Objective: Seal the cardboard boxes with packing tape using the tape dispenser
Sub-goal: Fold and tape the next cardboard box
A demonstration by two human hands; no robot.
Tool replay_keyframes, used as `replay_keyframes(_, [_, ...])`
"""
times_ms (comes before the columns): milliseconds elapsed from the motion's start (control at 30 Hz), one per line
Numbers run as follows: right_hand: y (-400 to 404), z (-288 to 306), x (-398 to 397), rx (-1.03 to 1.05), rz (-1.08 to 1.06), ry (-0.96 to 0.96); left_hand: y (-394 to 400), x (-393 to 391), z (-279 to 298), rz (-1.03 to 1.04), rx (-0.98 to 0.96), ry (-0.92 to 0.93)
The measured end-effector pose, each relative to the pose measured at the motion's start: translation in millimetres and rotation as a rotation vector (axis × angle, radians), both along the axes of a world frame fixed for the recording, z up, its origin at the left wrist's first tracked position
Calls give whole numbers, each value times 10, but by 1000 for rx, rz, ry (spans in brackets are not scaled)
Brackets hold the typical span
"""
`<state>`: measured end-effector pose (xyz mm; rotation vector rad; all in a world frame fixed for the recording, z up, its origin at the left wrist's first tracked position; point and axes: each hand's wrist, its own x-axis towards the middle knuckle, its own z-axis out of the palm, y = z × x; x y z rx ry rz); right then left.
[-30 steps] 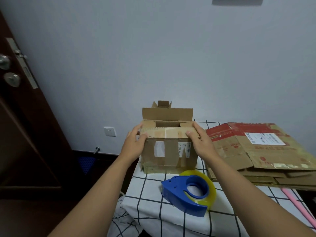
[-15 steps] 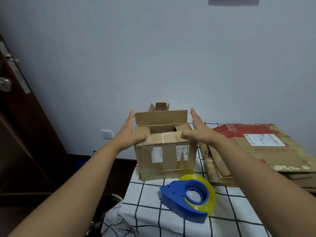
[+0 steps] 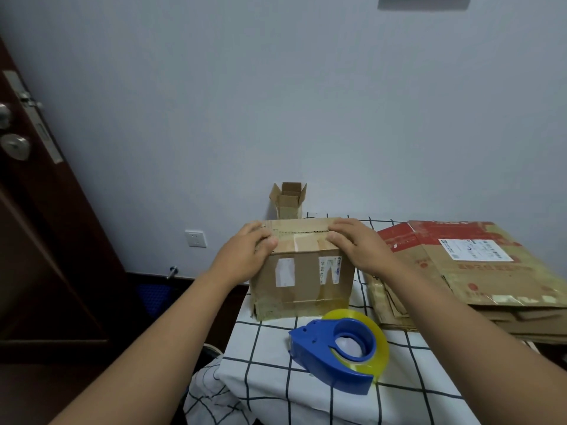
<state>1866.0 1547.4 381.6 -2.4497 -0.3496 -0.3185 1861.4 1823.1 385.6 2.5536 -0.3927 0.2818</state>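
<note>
- Cardboard boxes are the job, and the one we are working on, a worn brown cardboard box with white labels (image 3: pixel 302 271), stands on the desk with the white black-grid cloth (image 3: pixel 267 375), near its back left corner.
- Our left hand (image 3: pixel 245 259) rests on the box's top left edge with fingers bent over the flaps, pressing rather than gripping.
- Our right hand (image 3: pixel 357 245) lies flat on the top right side, fingers nearly straight, holding the flaps down.
- We judge the box light and likely empty; the board looks creased and softened by old tape, so it may buckle under hard pressure. The best hold is on the top near the corners, where the walls give support.
- Just in front of the box lies the blue plastic tape dispenser with a yellowish clear roll (image 3: pixel 340 351), untouched. It looks rigid and easy to lift; we would take it through the ring-shaped handle, keeping off the cutting edge.
- One hand would have to leave the flaps to fetch it, and they could spring up.
- A small open brown carton (image 3: pixel 288 200) stands behind the box, and a stack of flattened red-printed cardboard (image 3: pixel 478 268) lies to the right.
</note>
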Motion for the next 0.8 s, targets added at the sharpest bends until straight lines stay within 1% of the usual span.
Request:
replay_keyframes(133, [14,-24,-121,-153,18,110,-42,-82,-76,-10,177,64])
replay_keyframes(233, [2,-28,-160,-283,12,112,-50,-67,-106,-1,212,49])
replay_keyframes(300, [8,-15,-153,-312,-2,93,-54,-52,-108,2,210,63])
replay_keyframes(467, [31,-53,-175,-293,-64,45,-59,-42,-108,2,166,80])
replay_keyframes(567, [45,-131,-362,-250,-139,-92,-71,-44,-114,-1,140,75])
replay_keyframes(667, [23,-228,-631,-174,-149,-223,-81,-55,-98,6,144,59])
replay_keyframes(733, [-17,-323,-757,-136,-152,-230,-92,-75,-77,17,141,43])
replay_keyframes(800, [-50,-397,-811,-38,-197,-154,-101,-107,-55,40,137,29])
